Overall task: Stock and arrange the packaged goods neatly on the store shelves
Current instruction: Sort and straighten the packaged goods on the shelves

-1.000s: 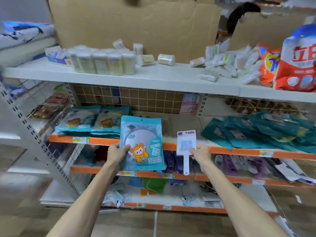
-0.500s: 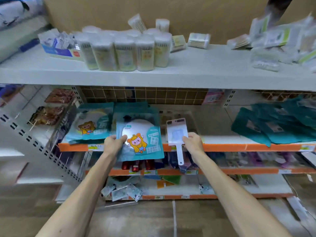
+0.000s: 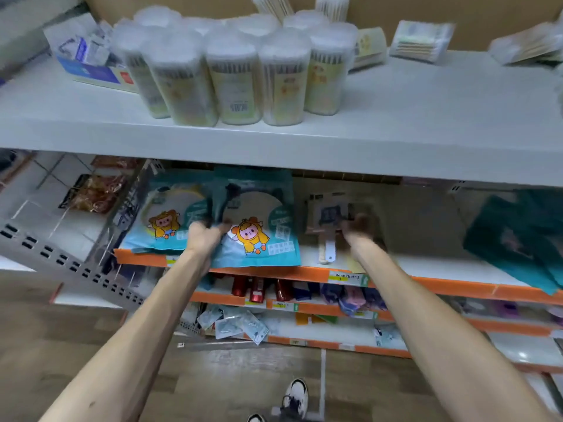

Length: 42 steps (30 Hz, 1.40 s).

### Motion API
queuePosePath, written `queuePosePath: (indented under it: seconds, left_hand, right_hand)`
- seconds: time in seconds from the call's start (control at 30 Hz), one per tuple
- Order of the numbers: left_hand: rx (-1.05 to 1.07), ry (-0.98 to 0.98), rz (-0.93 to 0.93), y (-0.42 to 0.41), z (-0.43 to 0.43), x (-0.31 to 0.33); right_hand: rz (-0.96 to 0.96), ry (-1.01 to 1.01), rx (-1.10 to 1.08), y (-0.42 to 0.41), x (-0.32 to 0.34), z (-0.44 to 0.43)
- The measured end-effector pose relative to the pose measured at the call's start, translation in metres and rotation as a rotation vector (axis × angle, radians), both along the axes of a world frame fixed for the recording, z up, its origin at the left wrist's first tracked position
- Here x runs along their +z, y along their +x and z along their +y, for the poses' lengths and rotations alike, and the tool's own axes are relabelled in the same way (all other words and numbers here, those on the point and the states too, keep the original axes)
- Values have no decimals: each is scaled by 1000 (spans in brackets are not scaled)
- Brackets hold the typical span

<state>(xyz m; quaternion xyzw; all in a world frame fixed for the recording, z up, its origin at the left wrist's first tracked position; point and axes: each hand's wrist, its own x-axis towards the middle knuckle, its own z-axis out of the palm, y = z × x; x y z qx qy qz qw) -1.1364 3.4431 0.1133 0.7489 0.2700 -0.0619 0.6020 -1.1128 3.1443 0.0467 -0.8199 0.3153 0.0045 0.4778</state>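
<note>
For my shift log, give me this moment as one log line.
left hand: grips teal cartoon pouch | right hand: grips carded item | both items at orange-edged shelf

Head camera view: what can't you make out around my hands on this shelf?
Head view throughout.
Right hand: motion blur hides its grip on the small white handled card pack.
Left hand: fingertips blurred against the teal cartoon pouch.
White price label: writing too small.
Dark teal packets: cut off by the right edge.

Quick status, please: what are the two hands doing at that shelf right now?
Left hand grips teal cartoon pouch on orange-edged shelf, beside matching pouch. Right hand holds small carded pack. Path looks clear.
</note>
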Motion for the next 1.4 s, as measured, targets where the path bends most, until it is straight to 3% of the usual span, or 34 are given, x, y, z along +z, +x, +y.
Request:
queuePosePath:
  seconds: [0.1, 0.27, 0.47, 0.8, 1.1, 1.3, 1.4]
  left_hand:
    - [23, 9, -55, 6, -1, 2]
    - [37, 27, -48, 12, 5, 6]
    - [46, -39, -46, 16, 2, 4]
    - [38, -10, -65, 10, 4, 4]
    - [43, -52, -88, 26, 50, 11]
    - [52, -52, -83, 49, 113, 8]
    - [26, -16, -77, 53, 138, 7]
  right_hand:
    - [35, -69, 53, 21, -18, -1]
    - [92, -325, 162, 11, 10, 14]
    - [200, -351, 339, 2, 1, 11]
    - [158, -488, 246, 16, -23, 5]
    - [153, -689, 157, 1, 36, 35]
    - [107, -683, 141, -7, 48, 57]
    - [172, -614, 198, -11, 48, 79]
